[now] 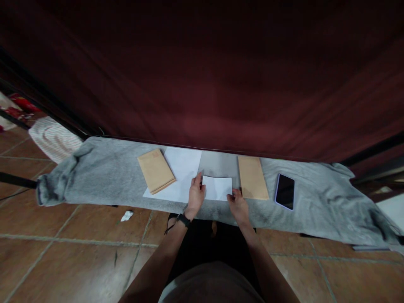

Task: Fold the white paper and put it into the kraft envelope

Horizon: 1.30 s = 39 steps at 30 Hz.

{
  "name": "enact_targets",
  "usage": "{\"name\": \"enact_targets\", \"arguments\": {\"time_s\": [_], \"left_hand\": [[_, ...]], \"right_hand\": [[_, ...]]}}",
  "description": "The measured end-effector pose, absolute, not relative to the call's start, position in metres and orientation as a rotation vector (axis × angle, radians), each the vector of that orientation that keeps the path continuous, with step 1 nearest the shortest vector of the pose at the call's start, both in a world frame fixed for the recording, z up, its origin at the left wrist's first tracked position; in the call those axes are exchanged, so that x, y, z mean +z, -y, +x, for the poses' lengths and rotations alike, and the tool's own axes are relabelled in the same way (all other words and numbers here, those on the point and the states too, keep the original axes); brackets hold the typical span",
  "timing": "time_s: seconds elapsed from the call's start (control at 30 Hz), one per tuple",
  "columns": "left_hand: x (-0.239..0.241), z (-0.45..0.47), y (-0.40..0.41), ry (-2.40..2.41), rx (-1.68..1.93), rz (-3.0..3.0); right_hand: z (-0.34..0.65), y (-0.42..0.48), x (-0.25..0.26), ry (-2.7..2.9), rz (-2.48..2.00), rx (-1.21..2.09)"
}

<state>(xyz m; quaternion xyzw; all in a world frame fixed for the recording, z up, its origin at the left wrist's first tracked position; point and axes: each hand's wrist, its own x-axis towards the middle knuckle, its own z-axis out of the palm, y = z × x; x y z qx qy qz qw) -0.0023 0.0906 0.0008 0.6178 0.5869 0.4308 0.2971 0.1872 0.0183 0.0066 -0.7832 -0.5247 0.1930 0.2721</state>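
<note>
A small white sheet of paper [217,188], which looks folded, lies crosswise in front of me on the grey cloth. My left hand [196,194] grips its left edge, thumb against the paper and fingers pointing away from me. At the lower right corner, my right hand [238,205] pinches the same paper between thumb and fingers. Just right of that hand is a flat brown envelope [253,177]. To the left, larger white paper [183,166] is spread out, partly covered by a small stack of brown envelopes [156,170].
A phone [285,192] with a dark screen and pale purple edge lies to the right. The grey cloth [107,176] covers a long narrow surface, with a dark red curtain [208,92] behind it. A crumpled white scrap [126,216] is on the tiled floor [94,261].
</note>
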Motion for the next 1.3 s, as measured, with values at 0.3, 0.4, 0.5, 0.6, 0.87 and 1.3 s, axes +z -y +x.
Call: {"name": "enact_targets", "arguments": {"time_s": [0.3, 0.4, 0.5, 0.6, 0.87, 1.3], "left_hand": [[0.001, 0.006, -0.066, -1.616, 0.967, 2.111], [-0.003, 0.013, -0.041, -1.467, 0.809, 2.340], [-0.006, 0.018, -0.021, -1.419, 0.648, 2.496], [-0.008, 0.018, -0.011, -1.458, 0.525, 2.597], [-0.006, 0.011, -0.008, -1.414, 0.467, 2.672], [-0.006, 0.003, -0.008, -1.376, 0.427, 2.708]], "right_hand": [[0.186, -0.019, 0.004, 1.528, -2.193, 0.412], [0.187, -0.021, 0.003, 1.526, -2.156, 0.427], [0.188, -0.022, 0.002, 1.526, -2.147, 0.447], [0.188, -0.023, 0.003, 1.542, -2.149, 0.468], [0.181, -0.010, 0.010, 1.674, -2.187, 0.186], [0.154, 0.011, -0.014, 2.186, -1.703, 0.087]]}}
